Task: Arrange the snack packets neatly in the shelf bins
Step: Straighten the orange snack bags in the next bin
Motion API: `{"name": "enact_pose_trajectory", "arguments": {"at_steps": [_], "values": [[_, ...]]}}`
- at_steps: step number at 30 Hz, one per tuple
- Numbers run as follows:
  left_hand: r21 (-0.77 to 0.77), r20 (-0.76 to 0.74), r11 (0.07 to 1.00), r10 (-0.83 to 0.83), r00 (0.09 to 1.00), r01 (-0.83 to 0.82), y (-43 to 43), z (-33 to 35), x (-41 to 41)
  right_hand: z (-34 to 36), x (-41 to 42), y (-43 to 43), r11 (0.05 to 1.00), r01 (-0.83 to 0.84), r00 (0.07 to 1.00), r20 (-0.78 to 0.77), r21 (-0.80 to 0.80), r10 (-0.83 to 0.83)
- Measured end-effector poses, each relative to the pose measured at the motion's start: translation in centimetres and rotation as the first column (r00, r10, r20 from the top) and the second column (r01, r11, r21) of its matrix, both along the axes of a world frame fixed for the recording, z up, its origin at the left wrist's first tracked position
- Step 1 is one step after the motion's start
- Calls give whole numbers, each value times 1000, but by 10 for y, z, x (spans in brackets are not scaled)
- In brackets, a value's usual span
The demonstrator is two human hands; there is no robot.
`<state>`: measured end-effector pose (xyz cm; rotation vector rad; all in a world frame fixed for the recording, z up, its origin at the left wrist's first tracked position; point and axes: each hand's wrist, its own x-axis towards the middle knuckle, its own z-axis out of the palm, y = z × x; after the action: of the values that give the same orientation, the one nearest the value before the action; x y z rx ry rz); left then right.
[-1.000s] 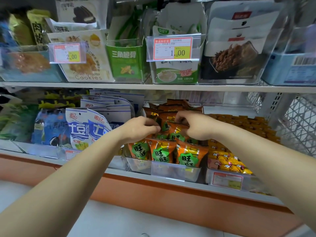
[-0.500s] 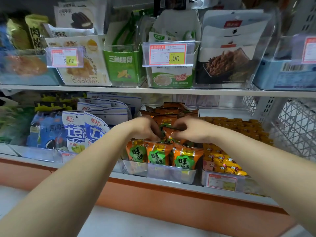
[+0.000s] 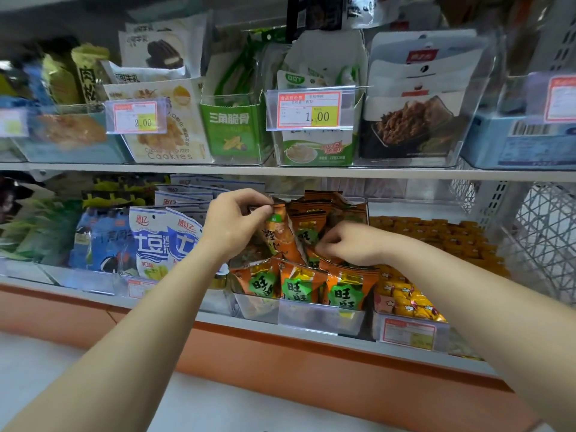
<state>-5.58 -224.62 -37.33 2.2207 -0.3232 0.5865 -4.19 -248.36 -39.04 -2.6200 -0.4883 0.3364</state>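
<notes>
Left hand (image 3: 237, 222) has lifted one orange foil snack packet (image 3: 280, 236), pinched in its fingers, above the clear plastic bin (image 3: 307, 314); right hand (image 3: 350, 244) fingers pinch a neighbouring packet (image 3: 308, 233), probably opening a slot.

Single view. We look through one head-worn wide-angle camera, facing forward and slightly downward, close to the shelf bins (image 3: 311, 316), which fill the frame's upper two thirds.

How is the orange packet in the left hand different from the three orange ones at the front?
The lifted packet is pinched at its top by the left hand and leans; the front packets stand upright, untouched. It sits higher than them. All are orange with green.
</notes>
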Motion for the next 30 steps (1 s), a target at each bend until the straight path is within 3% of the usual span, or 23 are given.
{"name": "enact_pose_trajectory", "arguments": {"at_steps": [3, 5, 7, 11, 15, 19, 22, 24, 26, 27, 29, 30], "values": [[-133, 133, 991, 39, 990, -22, 3, 8, -13, 5, -11, 6, 980, 49, 984, 159, 193, -80], [-225, 194, 973, 89, 977, -44, 6, 13, -20, 9, -21, 12, 942, -7, 953, 289, 337, -96], [-361, 203, 931, 127, 971, -46, 10, 14, -26, 15, -29, 21, 914, -81, 948, 313, 398, -53], [-604, 25, 789, 158, 987, -110, 22, 8, -37, 20, -35, 37, 859, -46, 927, 342, 510, -153], [-719, -195, 660, 109, 975, -218, 23, -6, -44, 25, -44, 29, 684, -10, 889, 319, 729, -327], [-725, -261, 642, 80, 962, -250, 9, -19, -47, 26, -54, 28, 547, 24, 922, 194, 837, -336], [-716, -268, 660, 43, 962, -229, 1, -23, -47, 32, -58, 28, 550, 37, 921, 186, 835, -344], [-615, -195, 767, 76, 978, -182, 4, -27, -49, 41, -60, 23, 611, -24, 876, 312, 791, -369], [-239, -18, 958, 161, 987, -160, 12, -36, -49, 50, -61, 15, 688, -93, 816, 451, 720, -362], [14, 47, 986, 165, 985, -165, 15, -41, -50, 53, -60, 12, 736, -109, 793, 505, 668, -341], [411, 82, 895, 150, 985, -171, 22, -52, -50, 51, -60, 13, 836, -115, 768, 581, 537, -269], [512, 76, 844, 139, 987, -158, 25, -57, -50, 47, -60, 15, 874, -113, 769, 598, 472, -224]]}}
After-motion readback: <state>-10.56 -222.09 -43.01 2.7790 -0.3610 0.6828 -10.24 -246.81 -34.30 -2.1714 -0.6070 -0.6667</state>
